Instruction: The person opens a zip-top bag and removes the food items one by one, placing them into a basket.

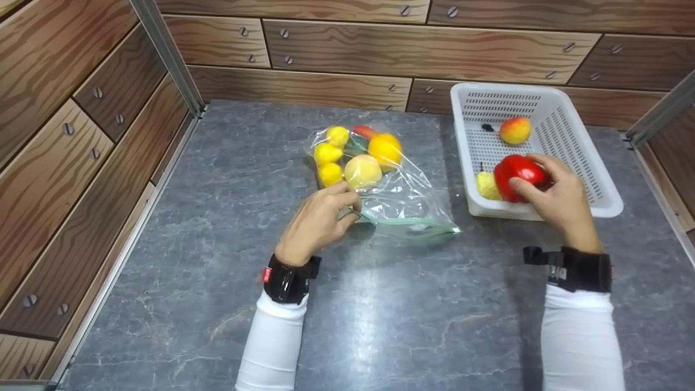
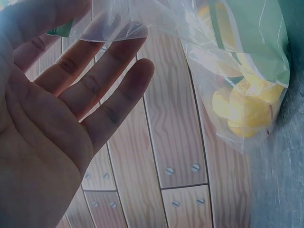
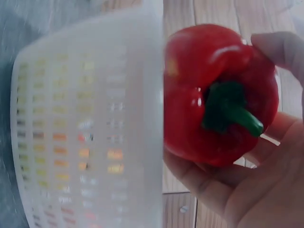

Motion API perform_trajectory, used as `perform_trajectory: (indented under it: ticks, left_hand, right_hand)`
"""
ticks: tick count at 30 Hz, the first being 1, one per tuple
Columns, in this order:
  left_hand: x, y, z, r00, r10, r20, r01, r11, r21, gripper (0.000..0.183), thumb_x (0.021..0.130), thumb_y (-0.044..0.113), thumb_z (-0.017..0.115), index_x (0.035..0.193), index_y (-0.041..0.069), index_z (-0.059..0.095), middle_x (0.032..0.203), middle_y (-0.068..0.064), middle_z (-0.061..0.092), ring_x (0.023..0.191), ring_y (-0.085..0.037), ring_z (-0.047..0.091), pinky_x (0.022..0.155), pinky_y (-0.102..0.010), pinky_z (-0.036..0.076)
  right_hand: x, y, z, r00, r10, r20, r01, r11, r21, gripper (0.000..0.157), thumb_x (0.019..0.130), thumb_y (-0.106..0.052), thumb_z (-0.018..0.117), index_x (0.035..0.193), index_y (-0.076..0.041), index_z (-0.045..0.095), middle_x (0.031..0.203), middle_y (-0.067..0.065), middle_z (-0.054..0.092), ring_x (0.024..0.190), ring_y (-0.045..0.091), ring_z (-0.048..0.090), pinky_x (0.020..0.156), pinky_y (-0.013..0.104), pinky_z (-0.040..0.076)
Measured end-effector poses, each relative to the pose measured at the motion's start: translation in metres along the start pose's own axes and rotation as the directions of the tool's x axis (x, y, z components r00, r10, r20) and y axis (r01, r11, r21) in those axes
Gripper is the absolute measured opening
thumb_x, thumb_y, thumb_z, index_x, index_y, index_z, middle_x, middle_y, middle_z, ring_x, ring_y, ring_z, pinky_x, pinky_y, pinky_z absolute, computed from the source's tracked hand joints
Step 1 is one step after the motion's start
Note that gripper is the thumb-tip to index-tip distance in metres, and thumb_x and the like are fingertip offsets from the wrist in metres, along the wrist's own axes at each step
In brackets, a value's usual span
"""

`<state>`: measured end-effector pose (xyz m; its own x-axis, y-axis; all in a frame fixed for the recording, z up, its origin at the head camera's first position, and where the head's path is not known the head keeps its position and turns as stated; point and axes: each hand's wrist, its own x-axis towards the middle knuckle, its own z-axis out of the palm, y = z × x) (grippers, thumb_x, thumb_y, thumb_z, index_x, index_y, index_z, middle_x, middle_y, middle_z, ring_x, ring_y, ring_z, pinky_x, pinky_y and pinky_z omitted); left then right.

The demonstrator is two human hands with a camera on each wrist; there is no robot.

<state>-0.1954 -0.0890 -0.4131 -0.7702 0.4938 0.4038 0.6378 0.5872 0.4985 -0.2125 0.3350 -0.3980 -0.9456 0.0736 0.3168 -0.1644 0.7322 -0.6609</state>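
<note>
My right hand (image 1: pixel 564 198) grips a red bell pepper (image 1: pixel 518 176) over the near part of a white perforated basket (image 1: pixel 602 190). In the right wrist view the pepper's green stem (image 3: pixel 242 116) points toward the palm, and the basket wall hides part of the pepper. A clear zip bag (image 1: pixel 407 198) lies on the table with several yellow fruits, an orange (image 1: pixel 384 151), a peach-coloured round fruit (image 1: pixel 362 171) and something red inside. My left hand (image 1: pixel 320 220) pinches the bag's green-edged mouth at its left end; the left wrist view shows film between thumb and fingers.
Inside the basket are a red-yellow fruit (image 1: pixel 515 130) at the back, a pale yellow-green fruit (image 1: pixel 487 185) at the near left, and a small dark item (image 1: pixel 487 127). Wood-patterned panels (image 1: pixel 336 49) wall the grey marbled table (image 1: pixel 217 271) at the back and sides.
</note>
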Motion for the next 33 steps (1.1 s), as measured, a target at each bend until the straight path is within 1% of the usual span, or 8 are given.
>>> perform_trajectory:
  ticks: [2,4,9,11,17,23,29,33]
  left_hand:
    - [0.0,0.0,0.001,1.0,0.002,-0.003,-0.002,1.0,0.002,0.012,0.086,0.005,0.081,0.093,0.012,0.073,0.099,0.001,0.066,0.09,-0.02,0.065,0.082,-0.032,0.056]
    - [0.0,0.0,0.001,1.0,0.005,-0.004,-0.005,1.0,0.005,0.012,0.086,0.006,0.081,0.093,0.012,0.073,0.099,0.001,0.067,0.09,-0.02,0.065,0.082,-0.032,0.056]
    - [0.0,0.0,0.0,1.0,0.011,-0.005,-0.011,1.0,-0.003,0.012,0.086,0.006,0.081,0.092,0.012,0.073,0.1,0.001,0.067,0.091,-0.019,0.066,0.083,-0.032,0.056]
    - [0.0,0.0,0.0,1.0,0.015,-0.007,-0.015,1.0,-0.005,0.012,0.086,0.006,0.081,0.092,0.012,0.073,0.1,0.001,0.067,0.091,-0.02,0.066,0.084,-0.032,0.056]
    - [0.0,0.0,0.001,1.0,0.022,-0.007,-0.022,1.0,0.003,0.013,0.085,0.006,0.082,0.092,0.012,0.073,0.1,0.001,0.067,0.091,-0.019,0.066,0.084,-0.031,0.057]
    - [0.0,0.001,0.002,1.0,0.019,-0.009,-0.019,1.0,0.011,0.013,0.085,0.007,0.082,0.092,0.012,0.073,0.099,0.001,0.067,0.09,-0.019,0.066,0.082,-0.03,0.056]
    - [-0.001,0.002,0.002,1.0,0.012,0.004,-0.012,1.0,0.0,0.013,0.085,0.007,0.082,0.093,0.013,0.074,0.1,0.002,0.068,0.092,-0.019,0.067,0.083,-0.031,0.057]
    - [0.001,0.001,0.002,1.0,0.02,-0.009,-0.02,1.0,-0.003,0.014,0.085,0.005,0.082,0.093,0.013,0.074,0.1,0.002,0.067,0.091,-0.02,0.066,0.082,-0.032,0.057]
  right_hand:
    - [0.004,0.005,-0.004,1.0,0.03,0.009,-0.03,0.999,-0.041,0.057,0.092,-0.018,0.074,0.141,0.003,0.056,0.144,0.031,0.053,0.127,0.049,0.05,0.108,0.056,0.043]
    - [0.008,0.008,-0.006,0.998,0.064,0.011,-0.064,0.996,-0.07,0.058,0.093,-0.02,0.072,0.142,0.005,0.054,0.145,0.033,0.05,0.129,0.051,0.046,0.106,0.07,0.037]
    - [0.014,0.016,-0.007,0.987,0.157,0.018,-0.154,0.981,-0.118,0.064,0.096,-0.026,0.067,0.147,0.006,0.047,0.149,0.034,0.041,0.132,0.052,0.039,0.108,0.071,0.034]
    - [0.016,0.02,-0.006,0.984,0.175,0.023,-0.17,0.976,-0.139,0.065,0.097,-0.027,0.066,0.148,0.007,0.044,0.148,0.035,0.039,0.131,0.053,0.038,0.108,0.071,0.034]
    - [0.018,0.031,-0.003,0.98,0.194,0.043,-0.182,0.963,-0.197,0.066,0.098,-0.025,0.066,0.148,0.011,0.042,0.143,0.038,0.04,0.127,0.054,0.038,0.107,0.07,0.035]
    - [0.02,0.038,-0.002,0.971,0.226,0.08,-0.202,0.951,-0.233,0.071,0.099,-0.029,0.065,0.149,0.012,0.038,0.142,0.04,0.039,0.125,0.055,0.036,0.107,0.069,0.034]
    - [0.019,0.043,0.001,0.954,0.272,0.124,-0.238,0.942,-0.235,0.075,0.1,-0.034,0.064,0.152,0.011,0.035,0.146,0.039,0.037,0.126,0.054,0.035,0.108,0.069,0.035]
    - [0.022,0.043,0.0,0.957,0.262,0.129,-0.226,0.944,-0.242,0.075,0.101,-0.036,0.061,0.152,0.012,0.034,0.145,0.04,0.038,0.126,0.055,0.036,0.108,0.07,0.035]
